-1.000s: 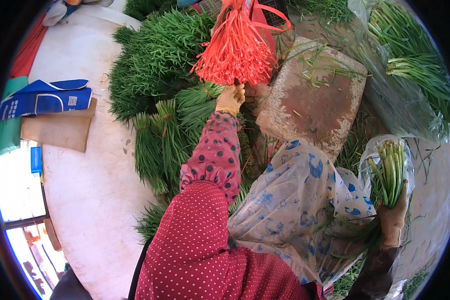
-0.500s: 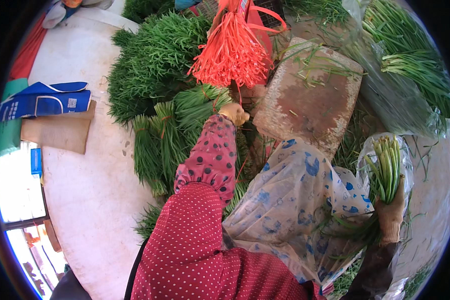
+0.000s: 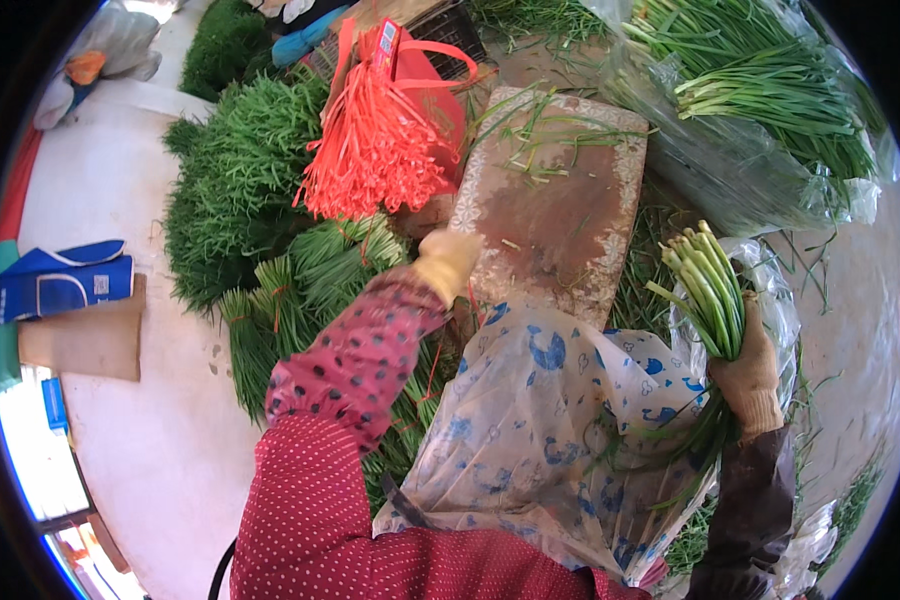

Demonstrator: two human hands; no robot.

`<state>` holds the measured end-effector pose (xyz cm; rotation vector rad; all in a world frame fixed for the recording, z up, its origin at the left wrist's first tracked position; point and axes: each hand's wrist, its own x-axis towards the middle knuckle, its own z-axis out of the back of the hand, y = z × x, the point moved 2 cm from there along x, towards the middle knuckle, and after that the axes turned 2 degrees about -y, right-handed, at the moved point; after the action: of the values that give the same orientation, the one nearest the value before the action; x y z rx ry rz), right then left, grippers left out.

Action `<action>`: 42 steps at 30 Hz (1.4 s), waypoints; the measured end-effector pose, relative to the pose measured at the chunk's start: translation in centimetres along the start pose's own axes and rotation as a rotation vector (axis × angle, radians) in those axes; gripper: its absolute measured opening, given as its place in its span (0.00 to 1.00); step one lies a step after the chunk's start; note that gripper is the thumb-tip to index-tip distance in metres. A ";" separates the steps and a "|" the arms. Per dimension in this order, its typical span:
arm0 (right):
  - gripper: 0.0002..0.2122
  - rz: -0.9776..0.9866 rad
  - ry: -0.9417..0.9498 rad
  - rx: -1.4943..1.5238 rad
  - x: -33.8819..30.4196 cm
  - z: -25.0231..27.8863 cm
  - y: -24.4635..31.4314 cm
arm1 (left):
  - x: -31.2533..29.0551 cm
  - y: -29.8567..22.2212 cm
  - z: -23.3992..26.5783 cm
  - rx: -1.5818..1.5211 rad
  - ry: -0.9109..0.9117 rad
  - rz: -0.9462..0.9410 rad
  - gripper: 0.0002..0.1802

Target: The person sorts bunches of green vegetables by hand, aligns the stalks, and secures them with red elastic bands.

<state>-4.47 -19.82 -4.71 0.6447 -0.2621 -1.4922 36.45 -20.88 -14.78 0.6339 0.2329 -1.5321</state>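
My left hand (image 3: 448, 262), in a pale work glove, is closed at the near left edge of a worn board (image 3: 560, 215). A thin red tie strip (image 3: 474, 300) hangs just under its fingers and appears held; motion blurs the fingertips. My right hand (image 3: 750, 375), also gloved, grips a bunch of green garlic chives (image 3: 708, 285). Their pale cut ends point up, and the leaves trail down over a clear plastic sheet with blue prints (image 3: 530, 400) across my lap. Left of my left hand, a thick bundle of red tie strips (image 3: 380, 145) hangs above the greens.
Tied bunches of chives (image 3: 270, 300) and a feathery green heap (image 3: 245, 180) lie at left. Loose chives (image 3: 770, 110) rest on clear plastic at the far right. A blue bag (image 3: 70, 285) and brown cardboard (image 3: 90, 335) lie on the pale floor (image 3: 190, 430).
My left hand has moved right, from beside the tied greens to the board's edge, with a red strip trailing. My right hand has raised the chive bunch slightly. The whole view has shifted.
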 end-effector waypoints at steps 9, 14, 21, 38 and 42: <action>0.30 0.277 0.094 -0.335 5.8 0.4 2.8 | 18.2 -5.8 9.6 -0.079 -0.243 -0.199 0.14; 0.26 0.461 0.296 -0.504 9.4 -2.1 6.0 | 23.2 -4.3 9.1 -0.218 -0.117 -0.386 0.34; 0.19 0.619 0.288 -0.326 12.5 -10.0 11.8 | 29.9 3.0 9.3 -0.606 -0.247 -0.383 0.41; 0.33 0.490 0.355 -0.168 13.4 -19.4 10.5 | 11.7 -1.5 2.3 -0.134 0.121 -0.715 0.69; 0.28 0.414 0.201 -0.026 12.7 -11.5 2.0 | 12.1 -2.3 0.6 0.015 0.001 -0.606 0.76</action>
<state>4.59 -29.54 -15.71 0.6683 -0.2061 -1.0251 34.72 -31.31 -21.08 0.6044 0.4424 -2.1142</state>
